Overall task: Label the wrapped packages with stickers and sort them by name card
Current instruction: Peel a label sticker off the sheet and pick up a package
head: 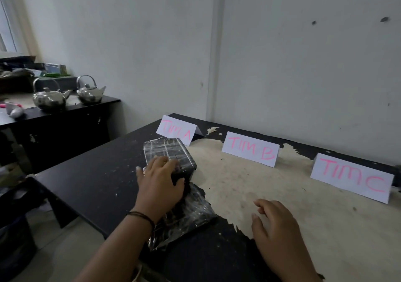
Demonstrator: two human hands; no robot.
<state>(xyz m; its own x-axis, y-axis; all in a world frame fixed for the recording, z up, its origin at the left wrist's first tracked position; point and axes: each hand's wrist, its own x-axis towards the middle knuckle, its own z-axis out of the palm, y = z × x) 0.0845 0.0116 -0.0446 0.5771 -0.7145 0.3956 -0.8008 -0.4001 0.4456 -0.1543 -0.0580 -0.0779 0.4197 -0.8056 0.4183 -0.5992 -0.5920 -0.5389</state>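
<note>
- Left hand clamps its fingers over the near end of the wrapped package, close to the tabletop's left edge, just before the TIM A card.
- Right hand hovers slack, holding nothing.
- Glossy film probably slippery, block seems stiff: grip the sides.
- Long axis runs toward the far edge.

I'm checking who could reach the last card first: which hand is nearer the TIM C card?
Right. The right hand hovers open over the worn tabletop, below and left of the TIM C card. The left hand is farther left, gripping a wrapped package by the TIM A card.
</note>
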